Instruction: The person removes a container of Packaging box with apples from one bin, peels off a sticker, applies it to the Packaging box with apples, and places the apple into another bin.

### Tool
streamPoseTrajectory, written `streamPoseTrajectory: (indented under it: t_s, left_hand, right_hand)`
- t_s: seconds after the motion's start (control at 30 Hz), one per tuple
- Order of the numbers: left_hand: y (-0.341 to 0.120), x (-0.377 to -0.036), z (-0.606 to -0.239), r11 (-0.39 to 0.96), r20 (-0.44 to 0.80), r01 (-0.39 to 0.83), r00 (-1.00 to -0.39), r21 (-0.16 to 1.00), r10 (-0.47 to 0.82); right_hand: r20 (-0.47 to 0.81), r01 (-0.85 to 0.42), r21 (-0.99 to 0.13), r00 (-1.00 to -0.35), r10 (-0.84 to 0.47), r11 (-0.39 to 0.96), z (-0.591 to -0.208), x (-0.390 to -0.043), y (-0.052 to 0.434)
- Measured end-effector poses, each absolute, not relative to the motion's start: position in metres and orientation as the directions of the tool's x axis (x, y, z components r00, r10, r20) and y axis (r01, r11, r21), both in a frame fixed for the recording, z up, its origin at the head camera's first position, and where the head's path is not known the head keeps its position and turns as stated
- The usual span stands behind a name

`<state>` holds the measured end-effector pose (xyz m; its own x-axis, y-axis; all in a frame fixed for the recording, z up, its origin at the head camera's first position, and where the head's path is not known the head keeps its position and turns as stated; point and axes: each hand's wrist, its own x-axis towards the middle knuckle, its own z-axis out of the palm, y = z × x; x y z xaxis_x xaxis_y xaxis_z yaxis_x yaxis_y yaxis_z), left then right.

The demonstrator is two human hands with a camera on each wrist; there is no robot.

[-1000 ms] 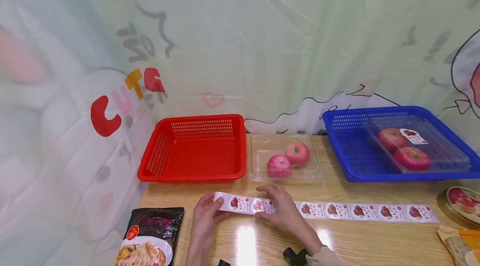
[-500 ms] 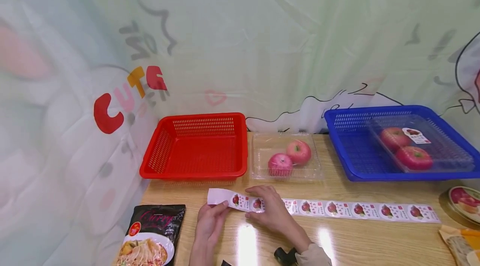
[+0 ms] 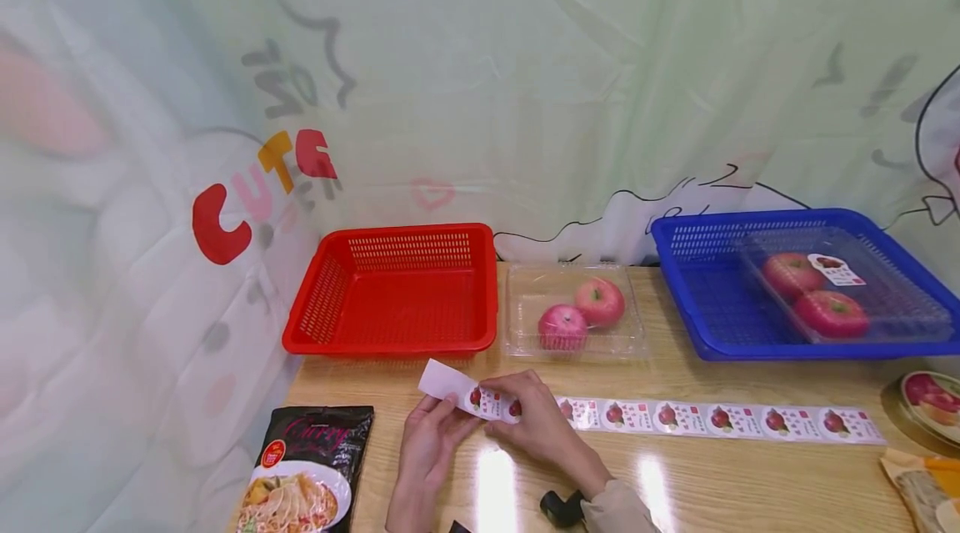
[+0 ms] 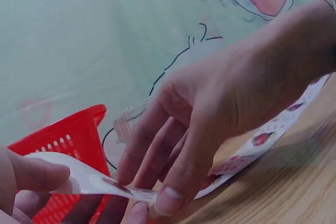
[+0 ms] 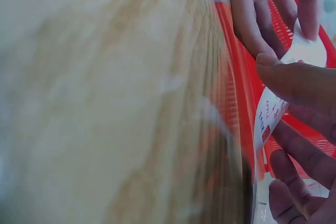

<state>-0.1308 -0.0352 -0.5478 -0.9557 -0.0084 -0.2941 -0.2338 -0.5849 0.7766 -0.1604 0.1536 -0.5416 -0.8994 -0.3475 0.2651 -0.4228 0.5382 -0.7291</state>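
Note:
A long strip of apple stickers [image 3: 675, 416] lies along the table's front. Its blank left end [image 3: 442, 381] is lifted off the wood. My left hand [image 3: 435, 433] pinches that end from below, seen as fingers [image 4: 31, 174] on the strip [image 4: 89, 181] in the left wrist view. My right hand [image 3: 525, 416] pinches the strip just to the right, at the first stickers, thumb [image 5: 294, 80] on the paper [image 5: 269, 116]. Behind the hands stands a clear plastic box [image 3: 525, 299] with two red apples [image 3: 581, 314].
An empty red basket [image 3: 393, 291] sits back left. A blue basket [image 3: 701, 308] back right holds a labelled clear box of apples [image 3: 817, 295]. A curry packet [image 3: 307, 475] lies front left; a plate [image 3: 933, 399] and another packet [image 3: 926, 487] are front right.
The strip's left end has risen off the table and bent upward. Both hands have drawn closer together, the right hand sliding left along the strip.

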Motion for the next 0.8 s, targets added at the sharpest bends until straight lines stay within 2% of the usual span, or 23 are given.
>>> streamPoseTrajectory:
  t_s: [0.3,0.6,0.8]
  left_hand:
    - [-0.0322,-0.1298,-0.5454,-0.529,-0.294,-0.227,-0.955,0.818,-0.046]
    - [-0.0308,-0.1320,-0.5450,-0.494,-0.285,-0.222,-0.957,0.841,-0.055]
    - [-0.0293,-0.1321,-0.5460,-0.461,-0.246,-0.198,-0.968,0.865,-0.045]
  right_hand:
    - [0.243,-0.419,-0.731,-0.897,-0.369,0.539,-0.5425,-0.1608,0.1531]
    - [0.318,-0.473,-0.739,-0.873,-0.370,0.480,-0.5414,-0.1622,0.1534]
    - [0.347,-0.498,-0.716,-0.862,-0.369,0.489,-0.5410,-0.1629,0.1547]
